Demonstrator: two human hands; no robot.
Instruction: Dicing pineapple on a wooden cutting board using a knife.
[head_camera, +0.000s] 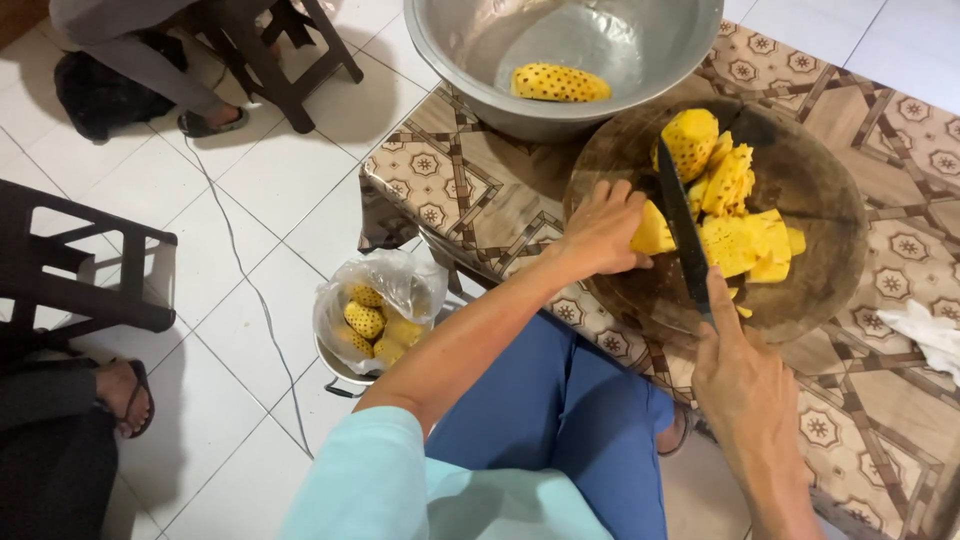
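Yellow pineapple pieces (735, 215) lie heaped on a round wooden cutting board (820, 190), which rests on the patterned surface (470, 190). The left hand (600, 232) presses down on one wedge (652, 232) at the board's near edge, fingers curled over it. The right hand (745, 385) is closed around the handle of one dark knife (685, 230), forefinger along the spine, blade laid across the fruit. The flesh looks wet, soft and likely slippery; holding each piece by its flat cut side appears safest. One peeled pineapple (560, 83) sits in one metal basin (560, 50). One lined bucket (375, 315) on the floor holds about five peeled pieces.
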